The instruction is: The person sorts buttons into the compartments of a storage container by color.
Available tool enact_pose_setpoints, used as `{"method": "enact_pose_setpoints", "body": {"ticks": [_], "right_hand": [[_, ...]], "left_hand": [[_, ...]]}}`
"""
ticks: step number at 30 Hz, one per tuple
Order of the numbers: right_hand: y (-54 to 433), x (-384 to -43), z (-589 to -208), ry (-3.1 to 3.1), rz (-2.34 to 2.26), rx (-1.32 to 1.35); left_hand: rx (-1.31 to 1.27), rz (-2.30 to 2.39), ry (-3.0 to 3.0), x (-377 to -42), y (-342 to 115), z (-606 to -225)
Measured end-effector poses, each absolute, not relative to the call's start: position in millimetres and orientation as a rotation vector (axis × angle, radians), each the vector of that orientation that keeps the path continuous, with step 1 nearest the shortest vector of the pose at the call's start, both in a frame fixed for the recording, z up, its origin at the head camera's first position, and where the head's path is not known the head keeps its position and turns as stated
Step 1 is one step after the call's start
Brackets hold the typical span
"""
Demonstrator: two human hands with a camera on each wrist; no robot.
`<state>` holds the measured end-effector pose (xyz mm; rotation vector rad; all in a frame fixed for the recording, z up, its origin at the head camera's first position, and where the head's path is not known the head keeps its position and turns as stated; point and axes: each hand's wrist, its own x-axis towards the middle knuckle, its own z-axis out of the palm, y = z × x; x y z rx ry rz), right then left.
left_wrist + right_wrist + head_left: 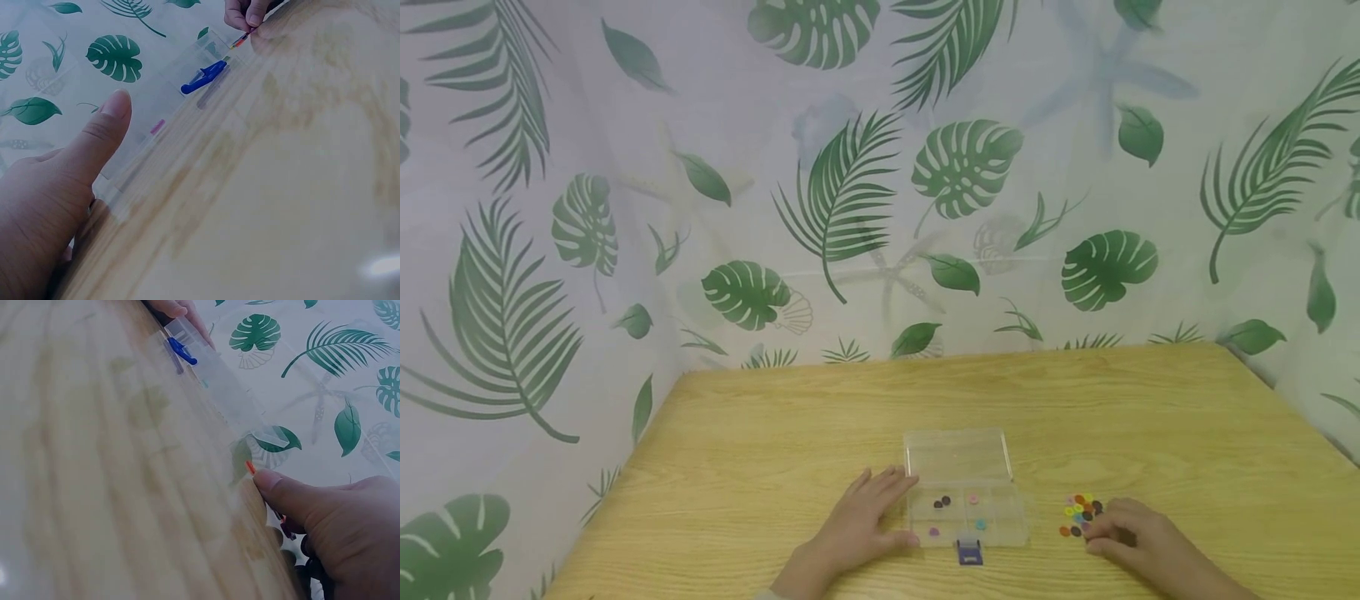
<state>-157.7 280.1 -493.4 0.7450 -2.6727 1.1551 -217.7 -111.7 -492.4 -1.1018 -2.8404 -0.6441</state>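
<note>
Left hand [861, 521] at the box's left side: fingers straight, thumb held apart from them, forefinger and thumb by the wall. Probably placed so to keep a light box from sliding.

Box [1006, 528]: clear plastic, on the wooden table [775, 433]. Lid [958, 457] open, laid back on the box's far side, which leaves the compartments free to reach from above. Blue latch [970, 553] juts from the box's near edge, unfastened.

Contents, by compartment: two dark buttons [946, 501] far left; one pink button [973, 499] far middle; one purple button [934, 532] near left; one teal button [981, 525] near middle. Colours seem kept apart.

Right of the box, a little apart: loose pile of buttons [1087, 516], mixed orange, yellow, blue, dark and others. Within short reach of the box, which looks deliberate.

Right hand [1138, 537] at the pile's outer side, away from the box. Thumb and forefinger bent toward each other, tips down among the buttons; cannot tell whether one is pinched.
</note>
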Motion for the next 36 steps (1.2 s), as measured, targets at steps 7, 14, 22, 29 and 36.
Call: {"method": "enact_pose_setpoints", "body": {"ticks": [7, 14, 22, 29, 36], "right_hand": [[282, -161, -496, -2.646, 1.211, 0.864], [280, -157, -495, -2.571, 1.231, 0.876], [276, -157, -491, -2.520, 1.198, 0.877], [267, -165, -495, -2.291, 1.029, 1.016], [253, -173, -488, -2.219, 0.978, 1.120]], "left_hand": [[-1.109, -0.657, -2.827, -218, -112, -493], [-1.114, -0.658, -2.820, -218, -112, -493], [-1.108, -0.651, -2.835, -217, -112, -492], [-1.105, -0.645, -2.844, -216, -112, -493], [-1.112, -0.638, -2.829, -217, -112, -492]]}}
